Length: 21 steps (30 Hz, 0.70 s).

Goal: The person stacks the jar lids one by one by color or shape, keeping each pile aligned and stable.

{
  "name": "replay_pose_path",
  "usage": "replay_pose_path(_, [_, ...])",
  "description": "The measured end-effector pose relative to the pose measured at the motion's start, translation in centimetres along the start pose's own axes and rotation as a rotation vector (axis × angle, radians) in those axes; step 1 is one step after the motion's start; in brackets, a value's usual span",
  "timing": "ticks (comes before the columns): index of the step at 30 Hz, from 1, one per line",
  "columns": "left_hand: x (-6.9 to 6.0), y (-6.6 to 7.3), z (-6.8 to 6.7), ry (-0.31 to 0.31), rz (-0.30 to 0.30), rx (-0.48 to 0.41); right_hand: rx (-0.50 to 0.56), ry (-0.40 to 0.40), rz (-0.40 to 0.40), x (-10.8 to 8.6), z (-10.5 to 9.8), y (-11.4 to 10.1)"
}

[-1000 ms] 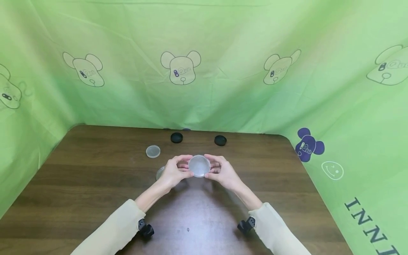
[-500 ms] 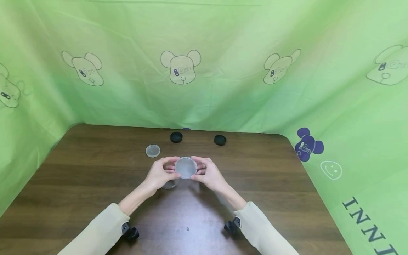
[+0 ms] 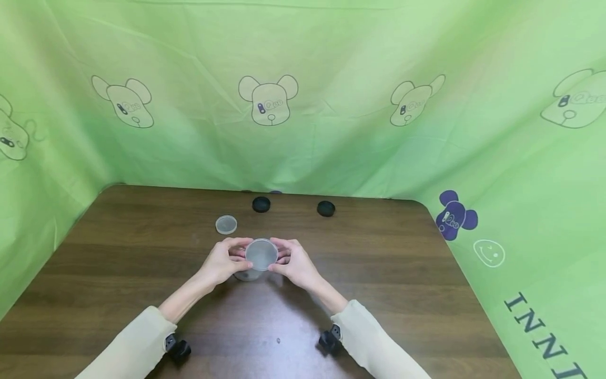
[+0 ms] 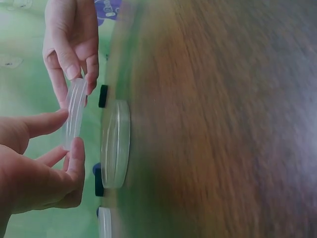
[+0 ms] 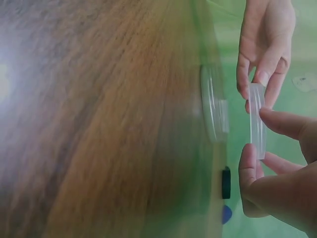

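Note:
Between both hands hangs a small clear petri dish [image 3: 262, 255], off the table. My left hand [image 3: 219, 265] pinches its left rim with thumb and fingers, and my right hand [image 3: 299, 266] pinches the right rim. Edge-on in the left wrist view, the held petri dish [image 4: 75, 116] shows stacked rims, like a dish with its lid on. On the table lies a wider clear dish [image 3: 248, 276], partly hidden behind the held one and my left thumb. The wrist views show a gap between the held petri dish [image 5: 257, 121] and this wider dish [image 5: 213, 106].
Farther back on the left lies another clear round dish [image 3: 226, 225]. Two black round discs, a left one [image 3: 261, 205] and a right one [image 3: 326, 209], lie near the back edge of the brown wooden table [image 3: 379, 252]. A green printed cloth [image 3: 331, 131] surrounds the table.
Both hands have moved left and slightly nearer with the small petri dish, which now overlaps the wider dish in the head view. The other dish and the black discs stay put.

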State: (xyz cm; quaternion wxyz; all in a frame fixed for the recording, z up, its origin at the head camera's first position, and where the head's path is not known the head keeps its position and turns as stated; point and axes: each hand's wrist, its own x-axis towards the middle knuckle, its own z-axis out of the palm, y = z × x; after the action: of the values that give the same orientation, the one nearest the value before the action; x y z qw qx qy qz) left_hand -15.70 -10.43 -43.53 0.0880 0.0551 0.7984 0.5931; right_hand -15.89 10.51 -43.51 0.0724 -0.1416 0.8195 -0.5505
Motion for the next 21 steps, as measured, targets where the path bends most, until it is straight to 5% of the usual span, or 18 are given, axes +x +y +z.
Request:
replay_pose_path(9, [-0.5, -0.7, -1.3, -0.019, 0.008, 0.050, 0.022, -0.024, -0.002, 0.6, 1.3, 0.0])
replay_pose_path(21, [-0.8, -1.5, -2.1, -0.029, 0.016, 0.074, -0.073, -0.049, 0.027, 1.3, 2.6, -0.3])
